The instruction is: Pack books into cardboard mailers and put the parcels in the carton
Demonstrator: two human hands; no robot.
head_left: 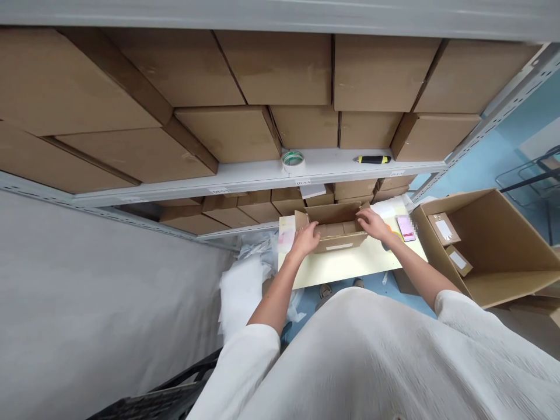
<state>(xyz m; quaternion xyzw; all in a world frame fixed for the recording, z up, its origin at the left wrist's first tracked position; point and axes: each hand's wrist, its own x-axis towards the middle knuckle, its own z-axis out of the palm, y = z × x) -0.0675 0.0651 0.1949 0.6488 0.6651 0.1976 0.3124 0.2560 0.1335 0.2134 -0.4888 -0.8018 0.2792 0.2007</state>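
Observation:
An open cardboard box (340, 240) stands on a pale yellow tabletop (335, 265), its flaps raised and smaller brown boxes (336, 228) inside. A white label is on its near side. My left hand (307, 238) grips the box's left end, fingers bent over the edge. At the right end, my right hand (371, 224) holds the box wall or flap between thumb and fingers. Some fingertips of both hands are hidden by the cardboard. Right of my right hand, a phone (406, 228) with a pink screen lies on the table.
Stacked cardboard boxes (280, 67) fill the shelves ahead. A tape roll (293, 161) and a yellow-black cutter (373, 159) lie on the shelf (324, 166). At right stands a large open carton (503, 286) holding two small boxes. White plastic wrapping (245, 289) hangs left of the table.

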